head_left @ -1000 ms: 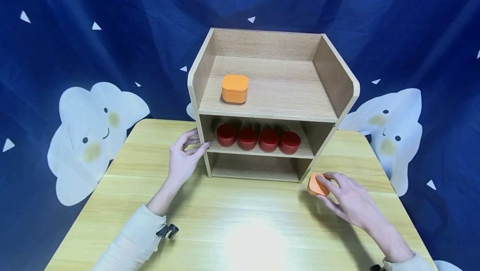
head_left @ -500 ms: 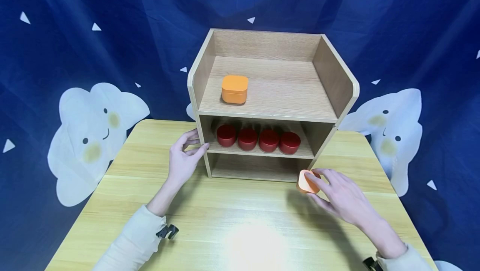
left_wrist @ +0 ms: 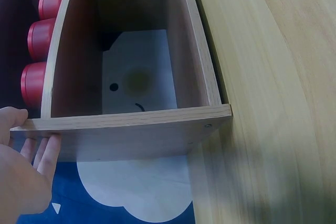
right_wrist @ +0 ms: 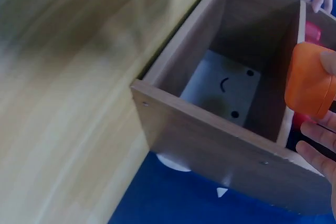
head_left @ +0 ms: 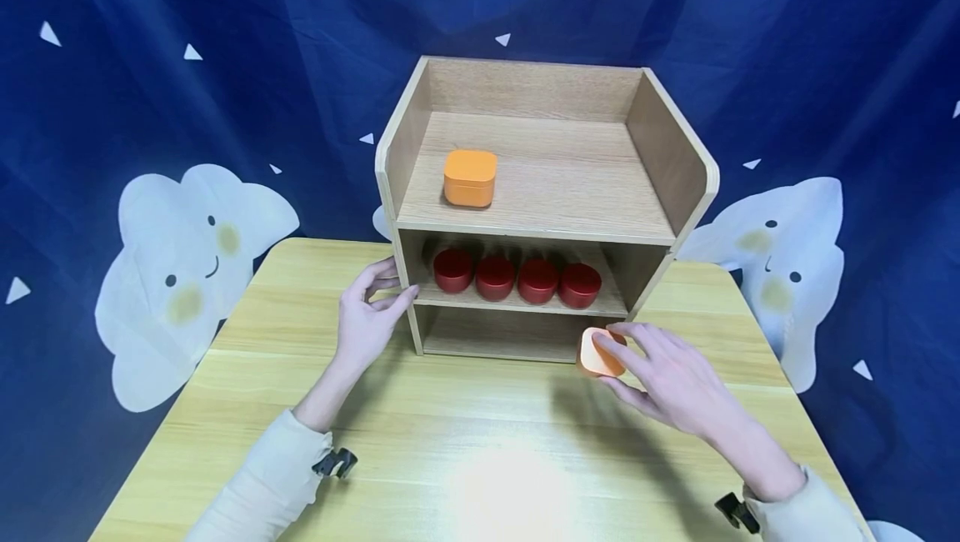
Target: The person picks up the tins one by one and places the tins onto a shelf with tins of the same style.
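Note:
A wooden shelf unit stands on the table. My left hand holds its left side panel, with the thumb at the front edge and the fingers against the outer face. In front of the lower right part of the shelf, my right hand grips a small orange rounded-square box. That box looks raised off the table. Another orange box sits on the top level, toward the left. A row of several round red tins occupies the middle level.
The light wooden table reaches in front of the shelf and to both sides, with a bright glare near its front. Behind hangs a dark blue curtain with white cloud prints. The shelf's raised side walls flank the top level.
My right hand has moved left and slightly away from me with the orange box, from beside the shelf's lower right corner to in front of it. My left hand has stayed in place.

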Demonstrator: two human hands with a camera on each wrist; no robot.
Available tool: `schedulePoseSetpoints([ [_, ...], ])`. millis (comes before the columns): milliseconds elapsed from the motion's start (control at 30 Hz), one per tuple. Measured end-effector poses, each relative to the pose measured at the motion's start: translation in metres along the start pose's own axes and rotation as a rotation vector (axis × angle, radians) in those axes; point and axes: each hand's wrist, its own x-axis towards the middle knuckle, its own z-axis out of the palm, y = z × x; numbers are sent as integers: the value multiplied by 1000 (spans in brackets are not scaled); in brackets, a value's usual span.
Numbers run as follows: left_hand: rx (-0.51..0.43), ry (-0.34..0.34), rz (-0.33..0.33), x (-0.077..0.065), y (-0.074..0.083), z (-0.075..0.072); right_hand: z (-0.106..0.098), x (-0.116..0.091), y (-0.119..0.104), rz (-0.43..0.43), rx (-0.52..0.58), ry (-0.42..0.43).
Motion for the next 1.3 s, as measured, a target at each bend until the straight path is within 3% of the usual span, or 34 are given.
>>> schedulePoseSetpoints([
  [467, 7, -9, 4, 0, 0, 0, -15, 40, -1, -131, 17, 151],
  [1067, 11, 11, -9, 0, -1, 0, -46, 85, 4, -215, 54, 115],
  [1300, 11, 17, -6, 0, -1, 1, -57, 103, 4, -206, 102, 120],
])
